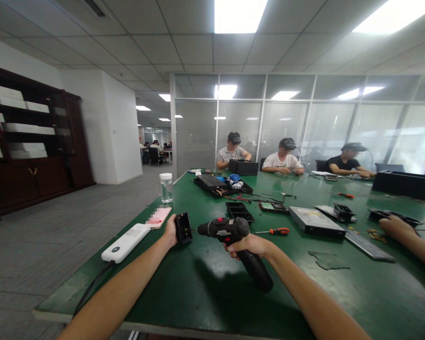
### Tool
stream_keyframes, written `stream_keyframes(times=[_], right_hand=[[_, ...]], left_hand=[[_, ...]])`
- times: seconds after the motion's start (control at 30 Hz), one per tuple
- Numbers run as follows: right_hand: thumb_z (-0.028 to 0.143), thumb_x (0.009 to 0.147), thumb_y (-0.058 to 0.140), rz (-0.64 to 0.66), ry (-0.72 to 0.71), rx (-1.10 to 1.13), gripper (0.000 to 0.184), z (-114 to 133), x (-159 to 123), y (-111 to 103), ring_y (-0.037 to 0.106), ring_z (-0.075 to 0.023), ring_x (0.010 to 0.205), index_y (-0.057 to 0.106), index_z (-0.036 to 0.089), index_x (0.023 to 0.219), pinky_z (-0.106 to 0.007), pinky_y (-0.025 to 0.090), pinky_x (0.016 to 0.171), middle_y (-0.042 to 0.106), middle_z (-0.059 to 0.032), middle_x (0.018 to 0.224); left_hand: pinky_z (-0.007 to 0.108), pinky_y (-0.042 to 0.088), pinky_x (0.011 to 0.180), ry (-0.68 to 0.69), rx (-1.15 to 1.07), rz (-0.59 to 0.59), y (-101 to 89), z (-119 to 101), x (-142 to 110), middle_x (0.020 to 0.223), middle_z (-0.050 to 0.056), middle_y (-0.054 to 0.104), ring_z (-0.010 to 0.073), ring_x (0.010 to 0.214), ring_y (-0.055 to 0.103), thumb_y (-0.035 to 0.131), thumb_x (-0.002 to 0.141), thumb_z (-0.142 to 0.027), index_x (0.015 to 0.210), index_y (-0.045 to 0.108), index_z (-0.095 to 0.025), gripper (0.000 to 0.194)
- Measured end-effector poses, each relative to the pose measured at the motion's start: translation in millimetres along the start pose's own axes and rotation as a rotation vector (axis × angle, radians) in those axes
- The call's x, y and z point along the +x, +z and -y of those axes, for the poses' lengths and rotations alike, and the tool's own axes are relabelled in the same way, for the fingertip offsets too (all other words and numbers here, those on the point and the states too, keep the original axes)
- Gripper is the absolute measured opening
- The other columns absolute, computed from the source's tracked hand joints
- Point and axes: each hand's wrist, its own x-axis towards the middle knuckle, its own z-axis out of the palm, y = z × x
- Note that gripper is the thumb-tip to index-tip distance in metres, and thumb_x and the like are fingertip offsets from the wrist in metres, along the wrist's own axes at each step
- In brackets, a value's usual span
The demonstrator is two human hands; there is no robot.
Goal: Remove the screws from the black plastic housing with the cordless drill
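Observation:
My left hand (170,231) grips a small black plastic housing (183,228) by its left side, held upright above the table with its open face turned to the right. In my right hand (246,245) is a black cordless drill (226,230) with red details, its fingers wrapped round the handle. The drill points left, and its thin bit (194,230) reaches close to the housing; whether the tip touches it I cannot tell. Behind the drill lies a black compartmented frame (240,212). An orange-handled screwdriver (279,231) rests just right of the drill.
A white power bank (125,243) with a cable, a pink phone (160,218) and a clear jar (166,189) line the left edge. Right are a disc drive (317,222) and a glass shard (328,260). A co-worker's hand (396,229) reaches in; several people sit across the green table (156,293).

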Motion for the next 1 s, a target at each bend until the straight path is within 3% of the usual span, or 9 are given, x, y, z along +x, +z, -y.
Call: stream_keyframes(times=[1.0], right_hand=[[0.023,0.059,0.059,0.003,0.022,0.003,0.034,-0.4,0.9,-0.2,0.046,-0.0085,0.056,0.047,0.011,0.088,-0.023,0.037,0.053,0.048,-0.0010,0.063]], left_hand=[[0.036,0.039,0.049,-0.011,0.006,0.019,-2.2,0.2,2.2,0.055,0.005,0.053,0.0209,0.050,0.052,0.036,0.063,-0.048,0.066,0.051,-0.015,0.037]])
